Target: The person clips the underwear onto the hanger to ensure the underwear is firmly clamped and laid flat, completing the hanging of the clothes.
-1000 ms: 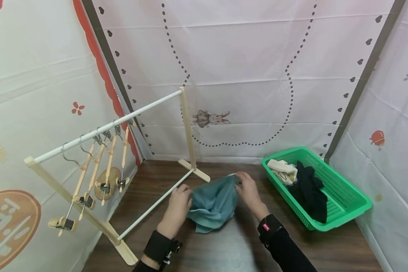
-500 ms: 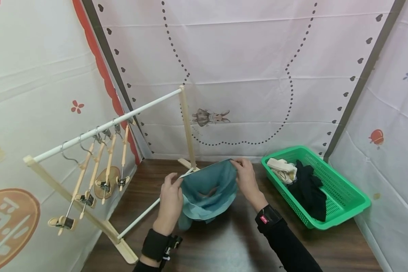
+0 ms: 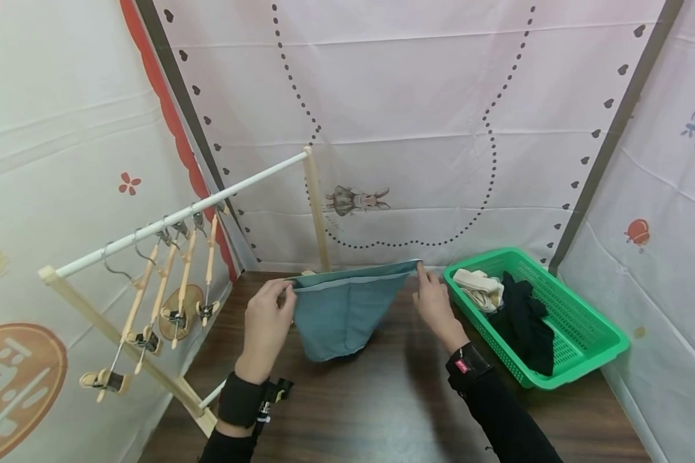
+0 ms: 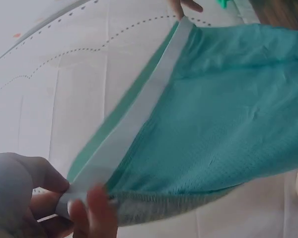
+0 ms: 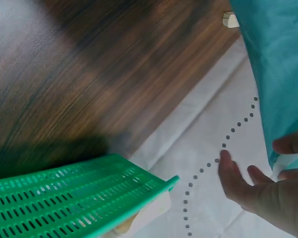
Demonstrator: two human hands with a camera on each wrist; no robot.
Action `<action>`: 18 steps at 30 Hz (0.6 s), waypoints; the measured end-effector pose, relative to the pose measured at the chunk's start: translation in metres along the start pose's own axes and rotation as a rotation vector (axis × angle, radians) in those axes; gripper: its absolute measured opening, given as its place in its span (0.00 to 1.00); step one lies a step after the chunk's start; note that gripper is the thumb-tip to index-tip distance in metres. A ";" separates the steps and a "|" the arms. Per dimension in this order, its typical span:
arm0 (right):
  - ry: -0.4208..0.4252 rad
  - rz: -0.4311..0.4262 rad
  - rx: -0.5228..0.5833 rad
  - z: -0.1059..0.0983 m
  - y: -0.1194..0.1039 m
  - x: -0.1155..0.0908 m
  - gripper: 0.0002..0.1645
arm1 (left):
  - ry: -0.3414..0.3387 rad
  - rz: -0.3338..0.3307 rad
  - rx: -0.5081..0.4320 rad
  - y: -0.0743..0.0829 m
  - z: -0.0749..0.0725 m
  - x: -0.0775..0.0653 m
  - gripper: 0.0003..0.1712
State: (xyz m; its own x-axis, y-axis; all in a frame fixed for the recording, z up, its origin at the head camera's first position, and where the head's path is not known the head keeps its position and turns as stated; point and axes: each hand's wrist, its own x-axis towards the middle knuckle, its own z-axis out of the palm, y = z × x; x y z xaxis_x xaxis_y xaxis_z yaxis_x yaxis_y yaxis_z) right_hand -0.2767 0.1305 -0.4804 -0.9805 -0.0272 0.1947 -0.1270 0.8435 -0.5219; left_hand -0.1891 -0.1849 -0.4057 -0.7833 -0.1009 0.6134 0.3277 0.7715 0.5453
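Teal cloth (image 3: 343, 315), hanging between left hand (image 3: 268, 323) and right hand (image 3: 437, 307), both pinching it (upper corners)

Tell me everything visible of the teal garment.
The teal garment looks like thin, finely textured fabric, with a pale waistband at its open top and a vertical seam or crease. It hangs stretched over the wood-grain tabletop, tapering downward. The left hand pinches one end of the waistband; the right hand holds the other.
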 end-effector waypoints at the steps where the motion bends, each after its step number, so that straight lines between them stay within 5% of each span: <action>1: -0.025 0.019 0.010 0.001 -0.001 0.000 0.45 | 0.005 0.006 0.031 0.000 -0.001 0.000 0.11; 4: -0.088 0.076 0.111 0.004 -0.003 0.000 0.44 | 0.002 0.002 0.090 0.001 -0.002 -0.001 0.11; 7: -0.137 0.143 0.330 0.007 -0.005 -0.001 0.47 | -0.046 0.011 0.120 0.004 -0.001 -0.005 0.11; 12: -0.122 0.224 0.762 0.012 -0.014 -0.007 0.59 | -0.349 0.024 0.120 0.011 0.007 -0.020 0.16; 15: -0.087 0.171 0.793 0.016 -0.023 -0.011 0.64 | -0.562 0.016 0.107 0.013 0.020 -0.031 0.23; 18: -0.088 0.024 0.626 0.026 -0.027 -0.018 0.56 | -0.729 0.006 0.097 0.013 0.036 -0.041 0.24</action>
State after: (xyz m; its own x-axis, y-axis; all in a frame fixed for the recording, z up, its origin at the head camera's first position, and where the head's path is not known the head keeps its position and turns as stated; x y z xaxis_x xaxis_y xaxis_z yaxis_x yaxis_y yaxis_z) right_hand -0.2593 0.0946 -0.4916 -0.9894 -0.0791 0.1219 -0.1428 0.3717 -0.9173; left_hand -0.1716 -0.1476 -0.4444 -0.9452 0.3207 0.0616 0.3110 0.8262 0.4698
